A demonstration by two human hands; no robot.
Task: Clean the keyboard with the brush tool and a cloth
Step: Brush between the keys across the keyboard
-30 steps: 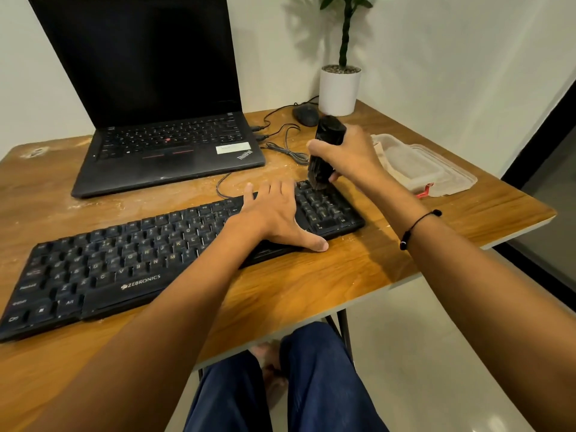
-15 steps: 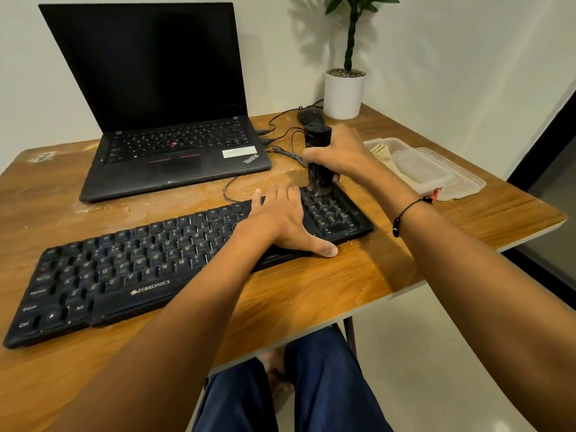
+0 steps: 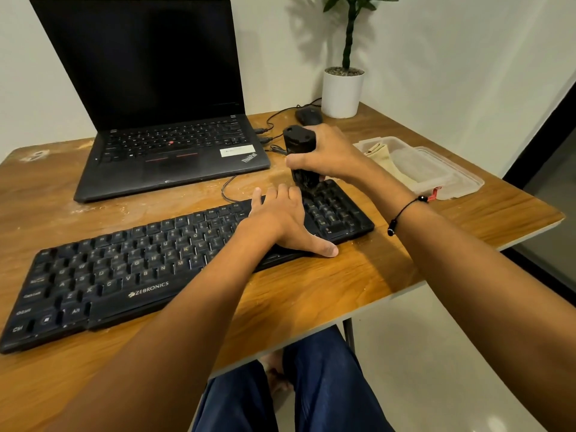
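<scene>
Right hand (image 3: 330, 154) gripping brush tool (image 3: 300, 157) upright on keyboard (image 3: 124, 269); left hand (image 3: 280, 219) flat – fingers straight, pressing keys

Surface: worn brown wooden tabletop (image 3: 327, 294).
Under left hand (image 3: 280, 219): black Zebronics keyboard (image 3: 124, 269).
Beyond it: open black laptop (image 3: 168, 151).
Beyond right hand (image 3: 330, 154): white plant pot (image 3: 342, 92), black mouse (image 3: 307, 115).
Right of right hand: clear plastic container (image 3: 436, 169).

Left hand (image 3: 280, 218) palm down, fingers straight and together, pointing away, thumb splayed out to the right; forearm reaching in from lower left. Right hand (image 3: 327, 151) further out and raised above the left, fingers and thumb curled round an upright black object, knuckles facing right, wrist bent slightly down. Right forearm coming in from lower right, thin black cord bracelet at the wrist; both arms bare, well extended, hands close together but not touching.
</scene>
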